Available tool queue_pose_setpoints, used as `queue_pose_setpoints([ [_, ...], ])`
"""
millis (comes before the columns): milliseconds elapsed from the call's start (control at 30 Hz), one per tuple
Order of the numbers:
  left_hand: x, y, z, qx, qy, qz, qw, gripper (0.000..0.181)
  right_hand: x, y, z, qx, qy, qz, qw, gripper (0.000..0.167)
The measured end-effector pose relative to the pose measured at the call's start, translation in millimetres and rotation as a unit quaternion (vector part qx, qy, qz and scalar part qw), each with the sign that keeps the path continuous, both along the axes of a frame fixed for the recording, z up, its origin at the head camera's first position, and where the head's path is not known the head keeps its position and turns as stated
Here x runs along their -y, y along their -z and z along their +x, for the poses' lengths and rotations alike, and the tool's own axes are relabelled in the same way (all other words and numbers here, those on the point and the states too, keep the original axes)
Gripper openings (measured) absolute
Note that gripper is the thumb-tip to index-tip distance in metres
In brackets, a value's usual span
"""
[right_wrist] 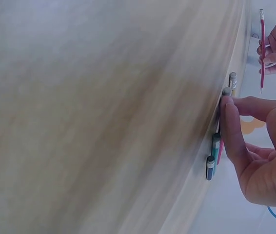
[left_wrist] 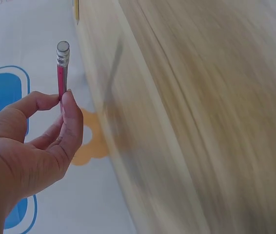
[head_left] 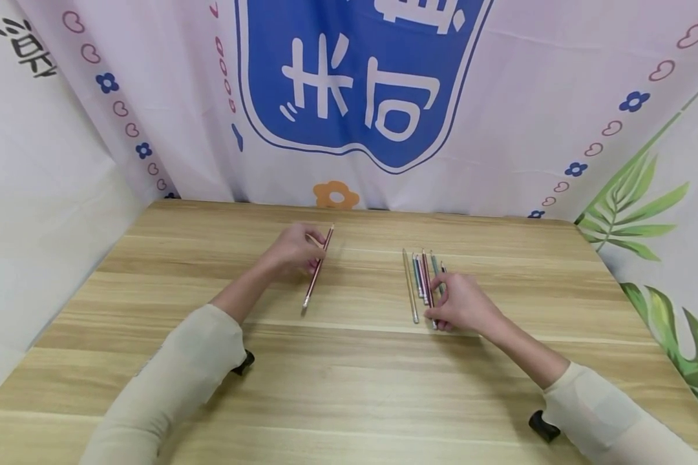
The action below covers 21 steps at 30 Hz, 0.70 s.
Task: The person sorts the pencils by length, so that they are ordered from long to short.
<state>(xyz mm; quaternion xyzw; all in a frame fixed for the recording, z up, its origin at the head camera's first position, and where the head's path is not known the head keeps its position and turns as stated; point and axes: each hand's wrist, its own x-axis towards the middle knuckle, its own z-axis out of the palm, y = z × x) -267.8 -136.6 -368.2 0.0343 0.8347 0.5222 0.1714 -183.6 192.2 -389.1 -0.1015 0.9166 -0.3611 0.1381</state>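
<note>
A dark red pencil [head_left: 317, 279] with a white eraser end is pinched in my left hand [head_left: 295, 248], tilted over the table's left-middle. The left wrist view shows its eraser end [left_wrist: 63, 53] above the thumb and fingers of that hand [left_wrist: 35, 141]. My right hand [head_left: 462, 302] pinches the near end of another dark red pencil [head_left: 426, 278] among several pencils lying side by side. At the left of that group lies a yellow pencil [head_left: 410, 284]. In the right wrist view, the right hand [right_wrist: 262, 151] has thumb and finger at a pencil end, with other ends beside it.
The wooden table [head_left: 349, 387] reaches back to a hanging cloth [head_left: 198, 116] with a blue printed sign. White cloth with green leaves [head_left: 645, 206] stands at the right side, and plain white cloth [head_left: 41, 181] at the left.
</note>
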Motion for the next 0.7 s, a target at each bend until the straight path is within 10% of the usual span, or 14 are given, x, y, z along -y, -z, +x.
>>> queue_pose_setpoints([
  [700, 30.4, -2.3, 4.7, -0.001, -0.015, -0.002, 0.9999, 0.034, 9.0, -7.0, 2.0, 0.007, 0.018, 0.057, 0.9982, 0.048],
])
